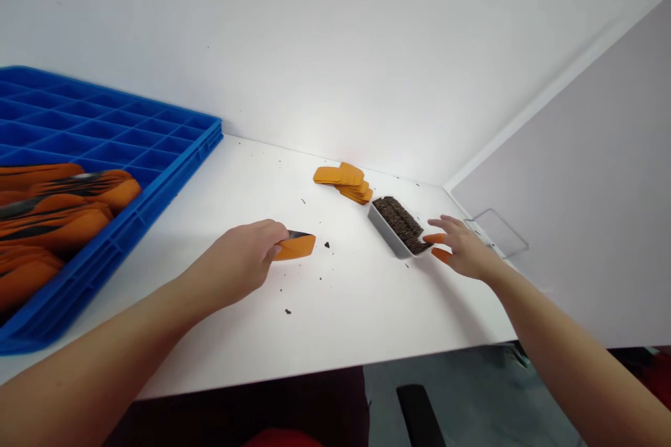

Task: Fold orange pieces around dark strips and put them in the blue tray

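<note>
Pinched in my left hand (250, 251) is a flat orange piece with a black strip (298, 246), held just above the white table. My right hand (461, 246) reaches to the right end of a small white tray (386, 231). Its fingers are spread, with orange covers on two fingertips. Rows of thin dark brown pieces (399, 221) fill the tray; whether a fingertip touches them I cannot tell. Behind the tray, at its left, lies a fanned pile of flat orange pieces (349, 178).
A blue divided crate (172, 185) stands at the left, with bundles of orange and black pieces (63, 206) in its near compartments. Dark scraps (288, 311) are scattered over the white table (335, 321). White walls border the back and right. A wire handle (503, 230) lies at the right edge.
</note>
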### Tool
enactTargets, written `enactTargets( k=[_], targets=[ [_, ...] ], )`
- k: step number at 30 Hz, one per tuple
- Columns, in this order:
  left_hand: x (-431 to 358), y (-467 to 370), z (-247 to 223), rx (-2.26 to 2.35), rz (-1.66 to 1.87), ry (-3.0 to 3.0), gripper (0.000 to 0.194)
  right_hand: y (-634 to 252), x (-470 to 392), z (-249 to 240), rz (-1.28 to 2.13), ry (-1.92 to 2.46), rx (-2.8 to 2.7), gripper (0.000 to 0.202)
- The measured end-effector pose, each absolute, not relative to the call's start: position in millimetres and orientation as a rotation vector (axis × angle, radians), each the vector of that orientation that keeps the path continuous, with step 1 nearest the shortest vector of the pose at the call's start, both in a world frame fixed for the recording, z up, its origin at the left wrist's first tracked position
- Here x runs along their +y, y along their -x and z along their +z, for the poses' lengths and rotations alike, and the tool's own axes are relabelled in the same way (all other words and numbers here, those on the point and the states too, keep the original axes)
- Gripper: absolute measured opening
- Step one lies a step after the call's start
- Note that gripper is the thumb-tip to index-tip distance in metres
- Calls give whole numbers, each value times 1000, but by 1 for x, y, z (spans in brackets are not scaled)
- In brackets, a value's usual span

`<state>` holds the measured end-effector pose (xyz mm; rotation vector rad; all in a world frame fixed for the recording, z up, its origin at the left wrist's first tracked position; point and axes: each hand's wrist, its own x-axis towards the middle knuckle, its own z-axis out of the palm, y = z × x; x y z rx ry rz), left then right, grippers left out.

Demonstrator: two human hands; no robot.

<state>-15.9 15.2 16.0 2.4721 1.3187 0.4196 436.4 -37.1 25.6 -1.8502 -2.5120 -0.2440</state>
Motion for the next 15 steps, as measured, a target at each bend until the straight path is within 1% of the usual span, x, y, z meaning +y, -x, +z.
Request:
enactTargets(
  k=[5,15],
  targets=[
    [15,16,16,1315,444,-2487,20,-437,-32,32,-127,1899,-2551,26],
    [17,15,12,1310,425,-2495,21,-438,-34,42,-103,1916,-2445,23]
  ],
)
